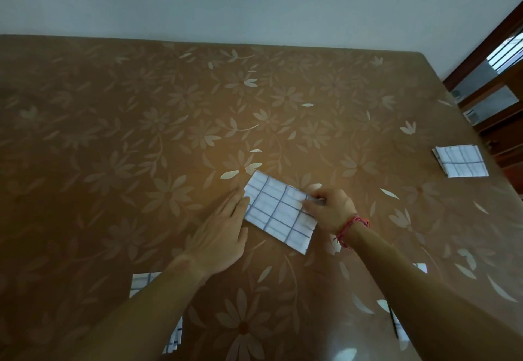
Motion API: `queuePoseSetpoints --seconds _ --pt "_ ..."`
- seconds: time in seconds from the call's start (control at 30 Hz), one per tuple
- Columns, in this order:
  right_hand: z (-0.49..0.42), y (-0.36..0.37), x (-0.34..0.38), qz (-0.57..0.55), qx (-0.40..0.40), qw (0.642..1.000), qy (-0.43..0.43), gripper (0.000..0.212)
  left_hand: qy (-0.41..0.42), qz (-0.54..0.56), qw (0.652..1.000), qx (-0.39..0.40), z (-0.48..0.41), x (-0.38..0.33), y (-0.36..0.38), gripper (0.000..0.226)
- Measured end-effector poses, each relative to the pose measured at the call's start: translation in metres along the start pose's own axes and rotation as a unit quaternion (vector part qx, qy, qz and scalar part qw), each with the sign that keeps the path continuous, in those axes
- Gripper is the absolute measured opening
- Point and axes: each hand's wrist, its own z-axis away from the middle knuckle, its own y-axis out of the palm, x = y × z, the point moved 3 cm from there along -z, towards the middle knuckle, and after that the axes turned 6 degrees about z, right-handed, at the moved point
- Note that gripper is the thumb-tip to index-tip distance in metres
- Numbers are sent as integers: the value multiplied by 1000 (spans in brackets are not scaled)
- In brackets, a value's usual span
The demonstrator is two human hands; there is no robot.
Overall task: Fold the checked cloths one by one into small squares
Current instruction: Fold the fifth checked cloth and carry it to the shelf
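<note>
Cloths counted: one folded checked cloth [278, 211] mid-table [113, 134], left hand [223, 236] flat beside it, right hand [329, 209] pinching its edge; one folded stack [460, 161] far right; no writing.

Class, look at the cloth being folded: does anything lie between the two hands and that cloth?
Nothing visible does. The left hand lies flat at the left edge of the half-folded checked cloth, and the right hand already pinches its right edge.
</note>
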Motion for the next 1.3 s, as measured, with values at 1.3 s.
queuePoseSetpoints --seconds 1.3 --pt "92 46 -35 166 -87 933 -307 53 28 -55 995 -74 76 -13 42 48"
